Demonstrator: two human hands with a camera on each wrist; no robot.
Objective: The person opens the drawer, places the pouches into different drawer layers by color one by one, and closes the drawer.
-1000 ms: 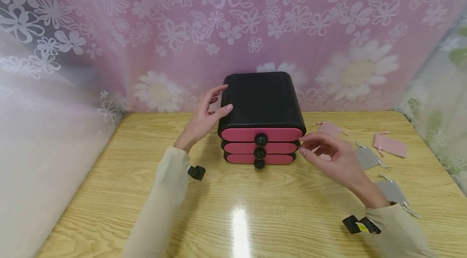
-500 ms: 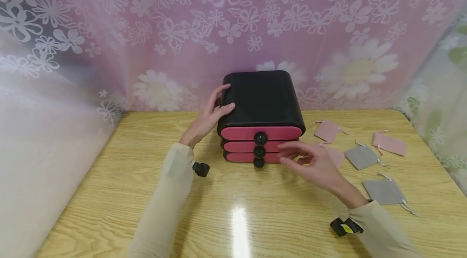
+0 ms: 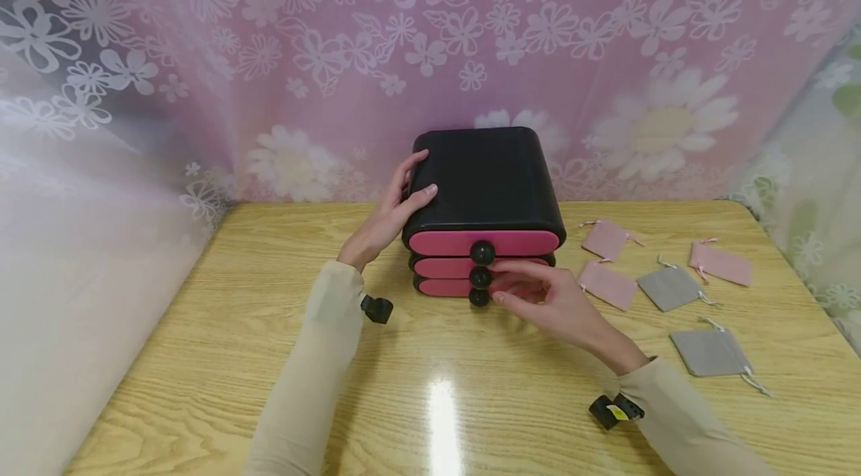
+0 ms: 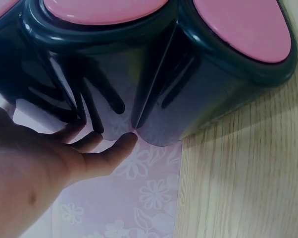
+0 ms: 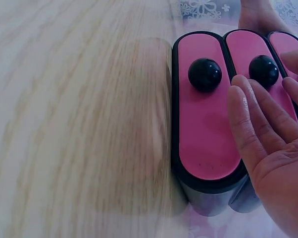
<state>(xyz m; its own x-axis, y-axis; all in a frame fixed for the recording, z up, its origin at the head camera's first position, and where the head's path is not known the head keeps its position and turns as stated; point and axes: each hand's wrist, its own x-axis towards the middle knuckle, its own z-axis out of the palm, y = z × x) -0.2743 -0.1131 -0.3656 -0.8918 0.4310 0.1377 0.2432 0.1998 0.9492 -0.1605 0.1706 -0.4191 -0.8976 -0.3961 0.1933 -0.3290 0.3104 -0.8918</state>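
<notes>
A small black drawer chest [image 3: 480, 177] with three stacked pink drawer fronts and round black knobs stands on the table. My left hand [image 3: 390, 218] rests against its left side, with the thumb on the top edge. In the left wrist view, the fingers of the left hand [image 4: 50, 158] are spread along the glossy side. My right hand [image 3: 554, 304] is in front of the lower drawers, its fingertips just right of the middle knob [image 3: 480, 278]. In the right wrist view, the extended fingers of the right hand [image 5: 277, 139] lie beside the middle knob [image 5: 263, 70]. All drawers are closed.
Right of the chest lie several small drawstring pouches, among them a pink pouch [image 3: 608, 285], another pink pouch [image 3: 721, 264] and a grey pouch [image 3: 711, 353]. A flowered curtain [image 3: 336, 50] hangs behind the wooden table [image 3: 269, 311].
My right hand has moved left from the chest's right side to the knobs, uncovering the pouches. My left hand has come closer in against the chest's left side.
</notes>
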